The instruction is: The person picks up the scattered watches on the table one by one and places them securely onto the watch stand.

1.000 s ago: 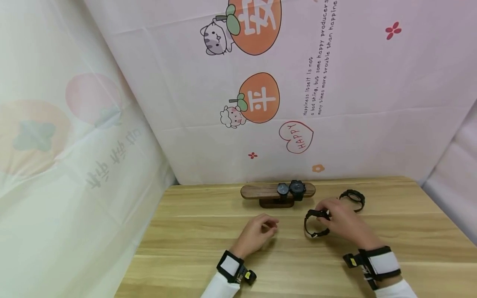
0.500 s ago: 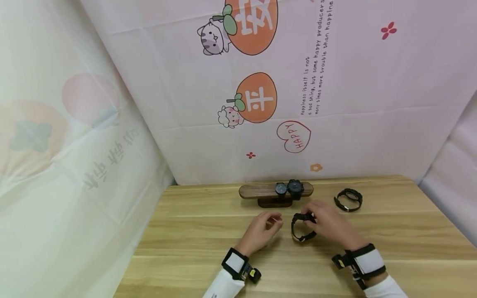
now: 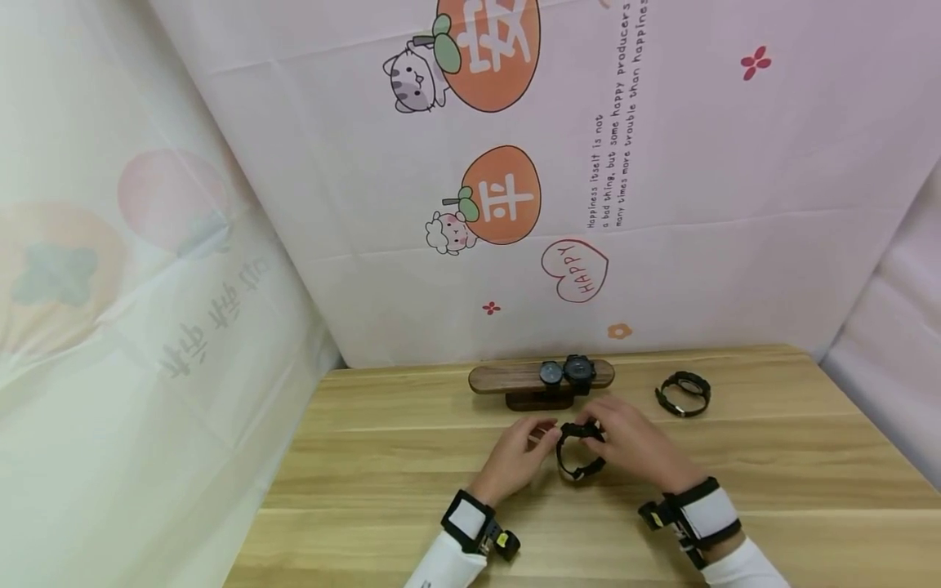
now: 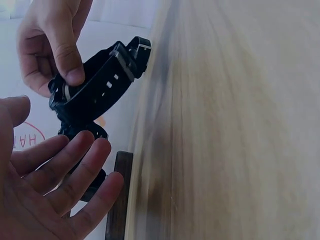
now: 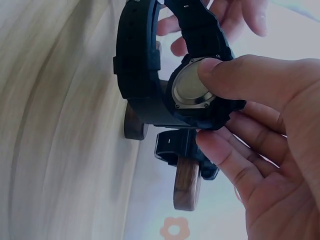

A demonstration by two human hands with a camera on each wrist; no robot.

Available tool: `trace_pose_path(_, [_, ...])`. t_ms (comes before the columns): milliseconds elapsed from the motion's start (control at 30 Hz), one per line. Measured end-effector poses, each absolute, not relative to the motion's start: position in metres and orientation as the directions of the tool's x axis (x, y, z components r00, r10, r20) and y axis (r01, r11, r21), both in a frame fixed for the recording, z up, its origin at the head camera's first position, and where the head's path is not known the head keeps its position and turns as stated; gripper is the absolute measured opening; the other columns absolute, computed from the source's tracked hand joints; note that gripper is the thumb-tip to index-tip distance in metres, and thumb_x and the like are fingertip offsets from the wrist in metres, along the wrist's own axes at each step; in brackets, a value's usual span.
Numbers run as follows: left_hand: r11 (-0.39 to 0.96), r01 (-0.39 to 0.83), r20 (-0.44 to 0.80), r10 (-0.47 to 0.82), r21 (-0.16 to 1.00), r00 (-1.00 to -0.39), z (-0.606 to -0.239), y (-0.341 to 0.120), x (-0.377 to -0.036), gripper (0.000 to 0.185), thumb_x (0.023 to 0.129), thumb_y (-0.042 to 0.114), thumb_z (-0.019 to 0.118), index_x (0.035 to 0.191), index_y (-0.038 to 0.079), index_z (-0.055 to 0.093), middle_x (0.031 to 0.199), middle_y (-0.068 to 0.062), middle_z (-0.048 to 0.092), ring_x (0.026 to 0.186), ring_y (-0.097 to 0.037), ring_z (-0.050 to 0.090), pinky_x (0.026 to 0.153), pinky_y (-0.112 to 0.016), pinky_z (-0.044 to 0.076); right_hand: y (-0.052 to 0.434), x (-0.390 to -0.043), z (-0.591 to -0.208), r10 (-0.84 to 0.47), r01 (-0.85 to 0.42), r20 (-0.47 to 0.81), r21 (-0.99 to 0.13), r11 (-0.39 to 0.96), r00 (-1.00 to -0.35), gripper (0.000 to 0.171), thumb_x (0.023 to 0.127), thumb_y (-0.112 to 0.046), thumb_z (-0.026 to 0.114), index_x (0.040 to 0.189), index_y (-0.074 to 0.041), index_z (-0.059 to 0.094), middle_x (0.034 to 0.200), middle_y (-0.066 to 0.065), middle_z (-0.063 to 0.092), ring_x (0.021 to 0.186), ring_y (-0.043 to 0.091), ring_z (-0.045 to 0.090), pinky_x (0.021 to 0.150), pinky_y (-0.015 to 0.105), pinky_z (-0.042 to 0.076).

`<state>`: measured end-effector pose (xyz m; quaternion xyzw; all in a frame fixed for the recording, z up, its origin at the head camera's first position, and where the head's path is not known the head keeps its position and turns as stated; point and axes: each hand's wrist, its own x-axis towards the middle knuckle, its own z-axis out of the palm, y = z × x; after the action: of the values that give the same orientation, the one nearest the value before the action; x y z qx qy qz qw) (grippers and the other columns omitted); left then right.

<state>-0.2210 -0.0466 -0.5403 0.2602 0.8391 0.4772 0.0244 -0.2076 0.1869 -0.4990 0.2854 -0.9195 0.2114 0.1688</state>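
My right hand (image 3: 635, 445) pinches a black wristwatch (image 3: 586, 471) by its case, its buckled strap forming a loop over the table. In the right wrist view the thumb presses the silver case back (image 5: 189, 89), with fingers behind the face. My left hand (image 3: 512, 459) has its fingers spread and relaxed, fingertips right at the near side of the watch in the head view; the left wrist view shows nothing gripped in it. Behind both hands stands a dark wooden watch stand (image 3: 507, 378), carrying a smaller watch (image 3: 550, 374) and a larger black watch (image 3: 579, 371).
Another black watch (image 3: 691, 383) lies looped on the wooden table (image 3: 367, 490), to the right of the stand. A printed white cloth (image 3: 412, 318) hangs behind the table's back edge, with more cloth at the left and right sides.
The right hand has carried the watch leftward, closing the gap to the left hand. The left hand has stayed nearly in place, and the head view has shifted slightly.
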Motion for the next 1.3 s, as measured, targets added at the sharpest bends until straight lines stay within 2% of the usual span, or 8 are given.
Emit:
trace_pose_path(200, [0.384, 0.390, 0.202, 0.446, 0.837, -0.872, -0.539, -0.046, -0.220, 0.059, 0.112, 0.053, 0.048, 0.146, 0.007, 0.062, 0.133, -0.005, 0.070, 0.116, -0.009, 0.067, 0.095, -0.024, 0.058, 0.179, -0.211, -0.496, -0.459, -0.607, 0.447, -0.279, 0.744, -0.768, 0.031, 0.078, -0.007, 0.094, 0.100, -0.012, 0.073, 0.102, 0.000, 0.073, 0.097, 0.018, 0.070, 0.080, 0.035, 0.064])
trace_pose_path(533, [0.380, 0.342, 0.193, 0.379, 0.859, -0.905, -0.536, -0.046, -0.223, 0.054, 0.108, 0.051, 0.058, 0.146, 0.013, 0.062, 0.132, -0.003, 0.070, 0.113, -0.011, 0.069, 0.093, -0.024, 0.059, 0.169, -0.217, -0.490, -0.477, -0.651, 0.503, -0.255, 0.715, -0.720, 0.033, 0.078, -0.006, 0.094, 0.102, -0.010, 0.072, 0.103, 0.001, 0.070, 0.095, 0.015, 0.067, 0.076, 0.031, 0.061])
trace_pose_path(900, [0.359, 0.323, 0.196, 0.347, 0.875, -0.917, -0.536, -0.050, -0.226, 0.049, 0.107, 0.049, 0.061, 0.144, 0.016, 0.063, 0.127, -0.002, 0.071, 0.112, -0.012, 0.067, 0.092, -0.025, 0.059, 0.161, -0.222, -0.488, -0.473, -0.665, 0.534, -0.248, 0.705, -0.701, 0.036, 0.075, -0.004, 0.096, 0.101, -0.010, 0.073, 0.102, 0.002, 0.070, 0.096, 0.017, 0.067, 0.077, 0.033, 0.061])
trace_pose_path(1067, [0.348, 0.322, 0.200, 0.344, 0.880, -0.918, -0.534, -0.051, -0.226, 0.049, 0.108, 0.045, 0.062, 0.145, 0.014, 0.063, 0.127, -0.005, 0.071, 0.114, -0.015, 0.067, 0.094, -0.026, 0.059, 0.161, -0.222, -0.488, -0.476, -0.666, 0.523, -0.267, 0.696, -0.707, 0.036, 0.075, -0.006, 0.097, 0.102, -0.011, 0.073, 0.104, 0.002, 0.071, 0.099, 0.018, 0.068, 0.078, 0.034, 0.062])
trace_pose_path(1300, [0.328, 0.321, 0.210, 0.332, 0.888, -0.920, -0.535, -0.055, -0.226, 0.052, 0.107, 0.043, 0.063, 0.146, 0.009, 0.062, 0.133, -0.008, 0.069, 0.116, -0.020, 0.068, 0.095, -0.028, 0.060, 0.168, -0.222, -0.491, -0.446, -0.613, 0.444, -0.372, 0.697, -0.777, 0.027, 0.087, -0.015, 0.090, 0.109, -0.013, 0.074, 0.110, 0.000, 0.072, 0.102, 0.019, 0.070, 0.084, 0.037, 0.064])
